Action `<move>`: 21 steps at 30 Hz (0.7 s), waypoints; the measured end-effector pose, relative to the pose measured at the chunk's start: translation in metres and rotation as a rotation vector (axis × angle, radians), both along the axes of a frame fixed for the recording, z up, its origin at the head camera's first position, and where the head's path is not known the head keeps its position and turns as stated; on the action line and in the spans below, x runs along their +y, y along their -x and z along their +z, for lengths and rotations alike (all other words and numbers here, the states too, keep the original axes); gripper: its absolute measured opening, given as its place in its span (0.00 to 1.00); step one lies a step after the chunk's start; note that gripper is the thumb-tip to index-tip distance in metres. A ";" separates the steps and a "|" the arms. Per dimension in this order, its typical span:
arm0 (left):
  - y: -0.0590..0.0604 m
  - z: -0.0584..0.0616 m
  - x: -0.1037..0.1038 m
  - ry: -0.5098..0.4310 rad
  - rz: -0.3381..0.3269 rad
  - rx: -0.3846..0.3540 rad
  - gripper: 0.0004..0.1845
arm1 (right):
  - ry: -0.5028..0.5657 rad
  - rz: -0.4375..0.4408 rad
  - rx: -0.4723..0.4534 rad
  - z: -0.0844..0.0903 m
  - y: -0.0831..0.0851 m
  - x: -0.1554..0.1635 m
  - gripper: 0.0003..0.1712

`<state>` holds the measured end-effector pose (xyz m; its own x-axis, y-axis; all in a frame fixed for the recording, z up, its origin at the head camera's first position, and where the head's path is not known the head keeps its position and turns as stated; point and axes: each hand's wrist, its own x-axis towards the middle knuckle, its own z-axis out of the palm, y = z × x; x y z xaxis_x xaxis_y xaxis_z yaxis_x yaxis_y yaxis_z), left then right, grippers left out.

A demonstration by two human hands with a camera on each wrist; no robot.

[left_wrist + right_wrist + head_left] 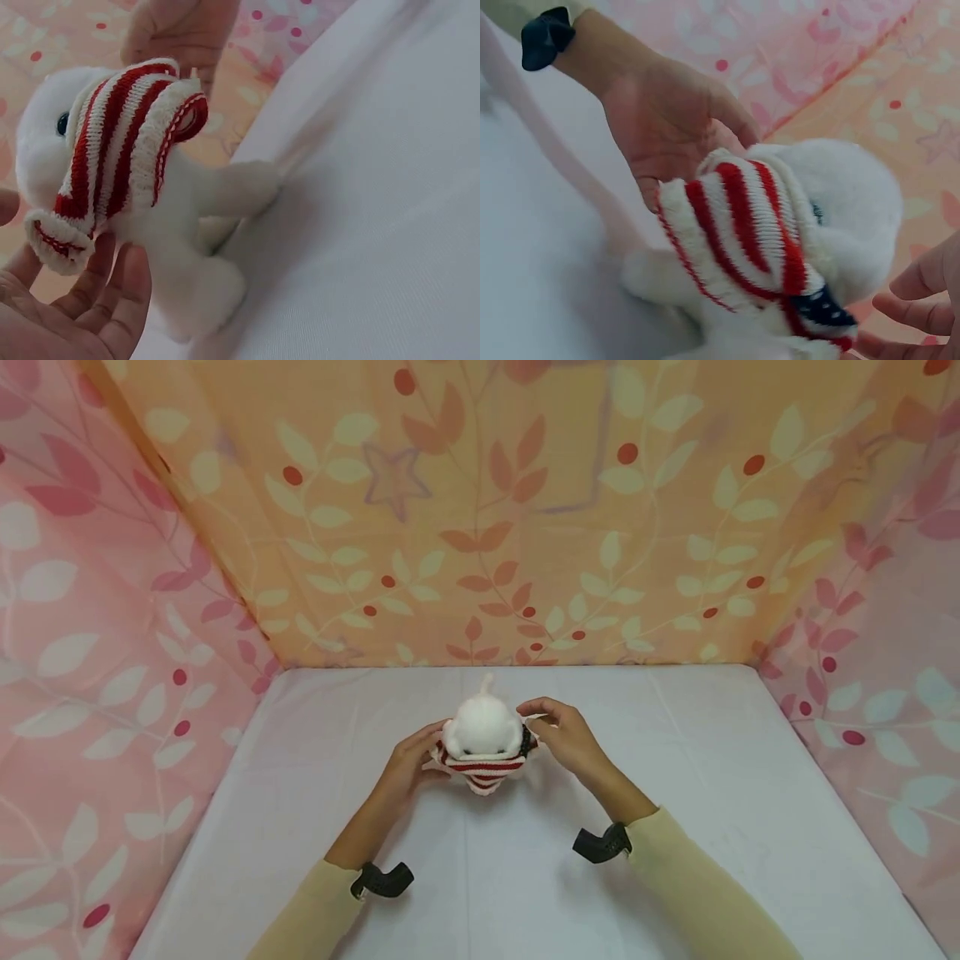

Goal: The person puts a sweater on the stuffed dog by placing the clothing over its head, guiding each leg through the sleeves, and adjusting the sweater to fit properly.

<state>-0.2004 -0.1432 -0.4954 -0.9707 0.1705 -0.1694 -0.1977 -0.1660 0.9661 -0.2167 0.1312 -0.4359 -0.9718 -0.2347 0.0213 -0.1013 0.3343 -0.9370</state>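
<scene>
Plush toy: white, between the two hands, its legs seeming to rest on the desk.
Spot on the desk: toward the far edge, a little left of midway between the far corners.
Striped knit piece: red and white, wrapped across the toy's front, upper edge just below the eye; that much looks done.
Dotted patch: dark blue, on the right hand's side; looks folded, so probably not settled.
Loose end: juts out on the left hand's side, no limb visible in it.
Outside the knit: top of the head, lower body and legs.
Left hand: wide, thumb apart, fingers relaxed against the loose end; no firm grip shows.
Right hand: fairly wide, fingers loosely bent just beside the patch; cannot tell whether they touch it.
Progress: partway, by my judgement; the knit is on the toy, but flattening the patch and freeing both hands appear left.
</scene>
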 end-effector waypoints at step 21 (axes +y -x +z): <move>-0.049 -0.015 -0.014 0.087 -0.334 -0.150 0.24 | -0.248 0.411 0.343 0.033 0.025 -0.019 0.39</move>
<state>-0.1512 -0.1573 -0.5099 -0.8273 0.4524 -0.3331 -0.3672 0.0132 0.9300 -0.2416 0.1126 -0.4032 -0.7472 -0.6288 0.2150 -0.5526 0.4082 -0.7266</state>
